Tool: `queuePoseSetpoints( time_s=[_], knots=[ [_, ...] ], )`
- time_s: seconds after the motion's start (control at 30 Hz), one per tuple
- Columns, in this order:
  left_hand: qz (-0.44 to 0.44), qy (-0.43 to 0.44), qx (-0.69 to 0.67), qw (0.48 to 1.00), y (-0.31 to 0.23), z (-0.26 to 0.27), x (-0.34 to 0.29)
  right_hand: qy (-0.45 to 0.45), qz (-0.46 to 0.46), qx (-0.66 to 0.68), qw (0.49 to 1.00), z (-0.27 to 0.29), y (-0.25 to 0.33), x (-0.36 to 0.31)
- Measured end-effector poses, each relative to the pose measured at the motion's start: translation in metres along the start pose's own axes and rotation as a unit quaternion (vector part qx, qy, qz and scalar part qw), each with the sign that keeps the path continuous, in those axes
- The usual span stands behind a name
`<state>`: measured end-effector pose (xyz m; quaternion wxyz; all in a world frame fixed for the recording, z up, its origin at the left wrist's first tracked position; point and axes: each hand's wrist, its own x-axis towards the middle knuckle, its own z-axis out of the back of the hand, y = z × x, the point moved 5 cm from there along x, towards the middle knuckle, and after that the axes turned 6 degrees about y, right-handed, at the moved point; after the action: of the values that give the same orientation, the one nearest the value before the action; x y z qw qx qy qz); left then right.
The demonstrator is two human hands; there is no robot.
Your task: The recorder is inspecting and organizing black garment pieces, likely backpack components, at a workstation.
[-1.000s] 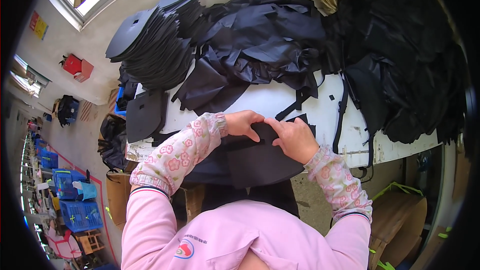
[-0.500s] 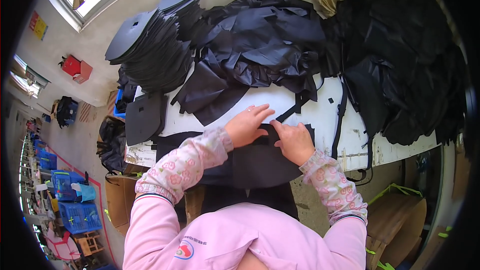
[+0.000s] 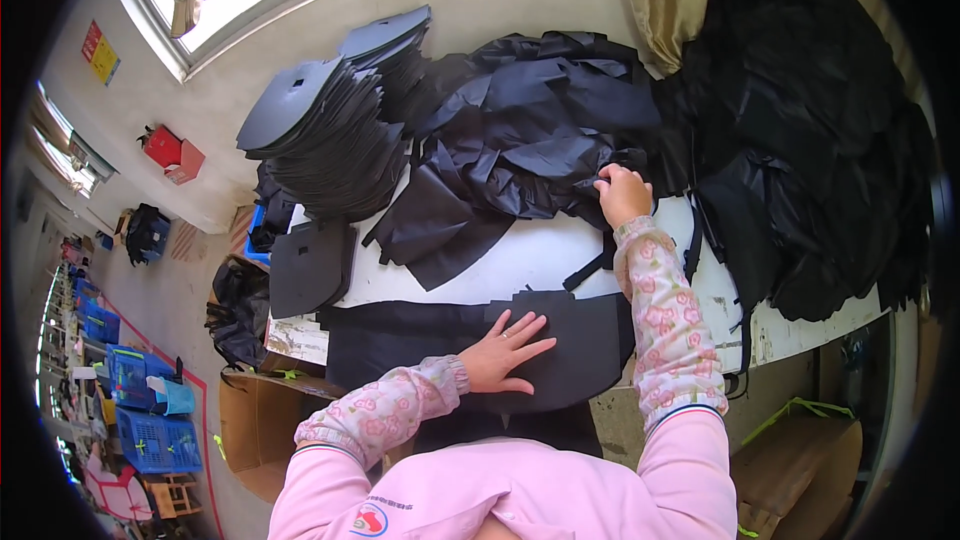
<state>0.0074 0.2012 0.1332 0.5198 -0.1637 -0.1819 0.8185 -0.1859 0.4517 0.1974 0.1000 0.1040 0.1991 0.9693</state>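
Note:
My left hand [image 3: 503, 352] lies flat with spread fingers on a stiff black panel [image 3: 580, 350] with rounded lower corners. The panel rests over a longer piece of black cloth [image 3: 390, 345] along the table's near edge, and both hang partly over it. Farther off, my right hand [image 3: 627, 195] reaches the front right side of a crumpled heap of black fabric [image 3: 540, 125]. Its fingers are bent and closed at the fabric's edge; the fingertips are partly hidden. A narrow black strap [image 3: 590, 270] hangs down from the heap, just left of my right forearm.
A tall stack of black panels [image 3: 330, 155] stands at the back left, with a smaller pile [image 3: 310, 270] in front. A large black fabric mound [image 3: 810, 140] covers the right side of the white table [image 3: 480, 265]. Cardboard boxes [image 3: 255, 420] stand below.
My right hand has left the panel and moved up and away to the fabric heap. My left hand has flattened onto the panel, which now lies squarely on the cloth's right part. The view has shifted.

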Motion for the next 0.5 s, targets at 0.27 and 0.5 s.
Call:
queuePoseSetpoints(
  time_s=[0.27, 0.5],
  knots=[
    [0.033, -0.459, -0.029, 0.887, 0.022, 0.146, 0.002, 0.117, 0.194, 0.408, 0.884, 0.093, 0.113, -0.038],
    [-0.013, -0.550, -0.151, 0.821, 0.012, 0.219, 0.010, 0.175, 0.295, 0.374, 0.862, 0.141, 0.166, -0.082]
  ],
)
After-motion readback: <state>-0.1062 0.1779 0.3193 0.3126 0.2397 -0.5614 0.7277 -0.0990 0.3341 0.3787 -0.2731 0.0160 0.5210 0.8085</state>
